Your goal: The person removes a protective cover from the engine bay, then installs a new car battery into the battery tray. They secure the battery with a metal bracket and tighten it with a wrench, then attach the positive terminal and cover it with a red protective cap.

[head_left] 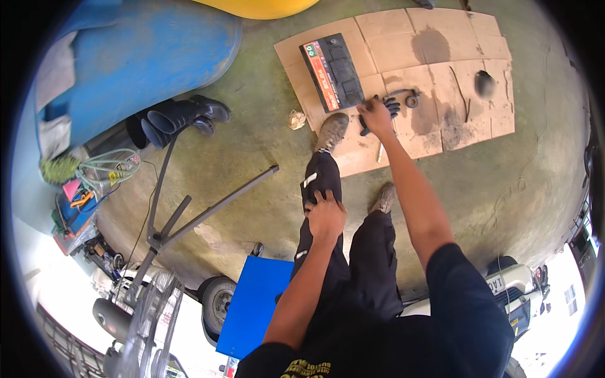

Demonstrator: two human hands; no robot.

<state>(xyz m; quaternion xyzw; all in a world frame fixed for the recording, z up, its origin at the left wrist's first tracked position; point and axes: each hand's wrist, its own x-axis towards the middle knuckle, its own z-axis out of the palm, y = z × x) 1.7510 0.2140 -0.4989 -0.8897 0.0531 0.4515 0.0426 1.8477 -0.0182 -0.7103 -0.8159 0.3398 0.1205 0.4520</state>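
My right hand (376,118) reaches down to the cardboard and its fingers close on a pair of black work gloves (392,108). Parts of the gloves stick out on both sides of the hand; the fingertips are partly hidden. Just left of it lies a black car battery (342,70) with an orange label side. My left hand (326,217) rests on my left knee with its fingers spread, holding nothing. Right of the gloves sits a small dark ring-shaped part (411,101). A thin pale stick-like tool (380,153) lies below the right hand.
Flattened cardboard (466,82) with dark oily stains covers the floor ahead. A dark round object (484,84) and a thin rod (459,88) lie on it. Black boots (183,116), a metal stand (214,208), a pedestal fan (148,321) and a blue panel (258,302) are to the left.
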